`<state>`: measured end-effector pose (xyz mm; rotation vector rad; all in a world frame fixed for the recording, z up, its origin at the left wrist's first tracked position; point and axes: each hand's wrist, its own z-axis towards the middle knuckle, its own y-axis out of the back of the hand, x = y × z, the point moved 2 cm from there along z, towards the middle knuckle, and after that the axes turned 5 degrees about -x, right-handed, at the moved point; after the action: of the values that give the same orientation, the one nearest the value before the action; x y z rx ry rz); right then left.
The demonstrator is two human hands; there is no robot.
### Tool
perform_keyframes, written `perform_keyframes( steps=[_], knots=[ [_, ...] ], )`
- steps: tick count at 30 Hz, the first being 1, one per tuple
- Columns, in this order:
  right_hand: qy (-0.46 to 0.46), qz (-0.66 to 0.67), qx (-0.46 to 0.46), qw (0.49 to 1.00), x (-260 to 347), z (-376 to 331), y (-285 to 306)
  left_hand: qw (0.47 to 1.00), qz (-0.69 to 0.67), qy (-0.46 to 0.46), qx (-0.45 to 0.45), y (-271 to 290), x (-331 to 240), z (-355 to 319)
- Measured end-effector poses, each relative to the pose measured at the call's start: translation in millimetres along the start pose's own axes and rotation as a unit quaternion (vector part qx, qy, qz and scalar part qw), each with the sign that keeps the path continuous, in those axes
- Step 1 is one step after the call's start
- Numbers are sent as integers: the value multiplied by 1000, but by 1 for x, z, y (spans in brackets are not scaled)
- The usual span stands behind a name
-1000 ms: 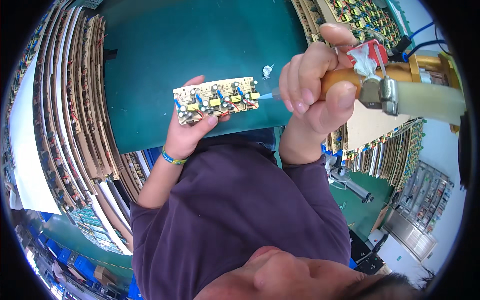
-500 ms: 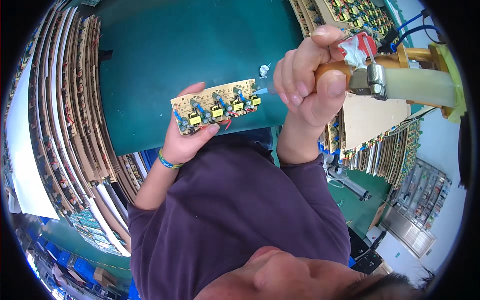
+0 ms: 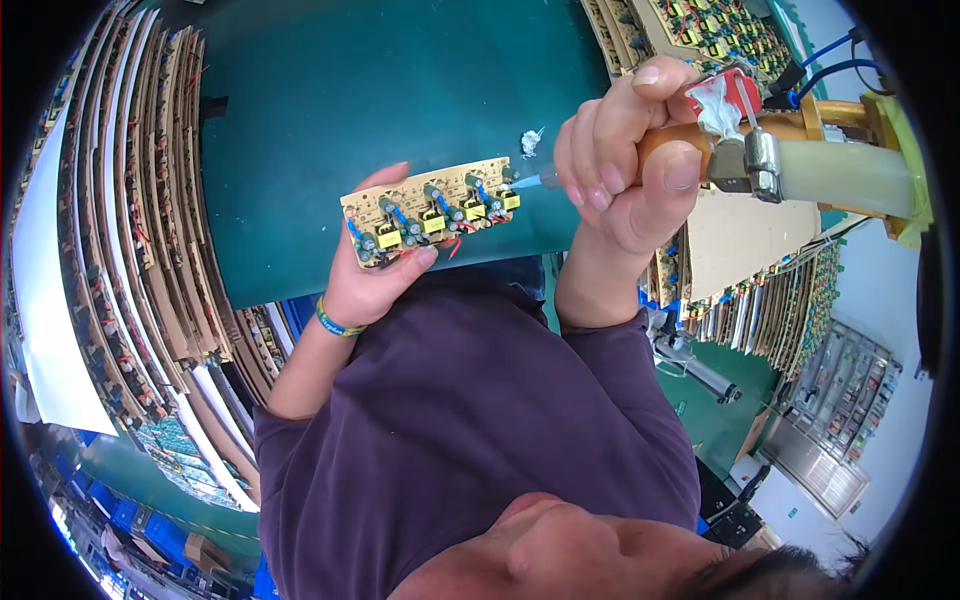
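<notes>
My left hand grips a tan circuit board by its left end, thumb along the near edge and fingers behind. Yellow transformers, dark capacitors and blue parts stand in a row on the board, and red wires hang from its near edge. Closed around the orange-brown handle of a glue dispenser is my right hand, thumb on the near side. Its pale blue nozzle tip reaches the board's right end; whether it touches a part I cannot tell. A red piece smeared with white sits on the dispenser.
A green mat covers the bench, with a white blob of glue on it. Cardboard-layered boards stack up at left; more boards lie at far right. A thick translucent hose runs right from the dispenser.
My right hand and the dispenser have shifted slightly to the right, so the nozzle tip has drawn a little along the board's end. My left hand and the board hold nearly still.
</notes>
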<state>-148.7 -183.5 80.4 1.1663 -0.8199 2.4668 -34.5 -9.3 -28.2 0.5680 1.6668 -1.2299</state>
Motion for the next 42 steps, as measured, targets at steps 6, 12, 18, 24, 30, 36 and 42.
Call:
perform_keyframes(
  steps=[6,12,18,24,30,36,42],
  knots=[
    [6,31,-25,999,-2,-1,-2,1000,-4,6,-2,1,1,-1],
    [13,35,-20,999,-1,-1,-6,1000,1,6,5,-3,2,-1],
    [-8,15,17,1000,5,-3,-17,1000,-8,15,16,-7,4,0],
    [-22,30,18,999,-4,-4,-22,1000,14,24,5,-8,7,-3],
    [-30,8,-6,999,-1,-5,-23,1000,-3,22,14,-7,7,-3],
    [-16,22,11,1000,-3,-3,-21,999,-8,28,18,-6,6,-3],
    [-10,27,10,1000,-2,-5,-21,999,-13,31,14,-6,7,-4]
  ],
)
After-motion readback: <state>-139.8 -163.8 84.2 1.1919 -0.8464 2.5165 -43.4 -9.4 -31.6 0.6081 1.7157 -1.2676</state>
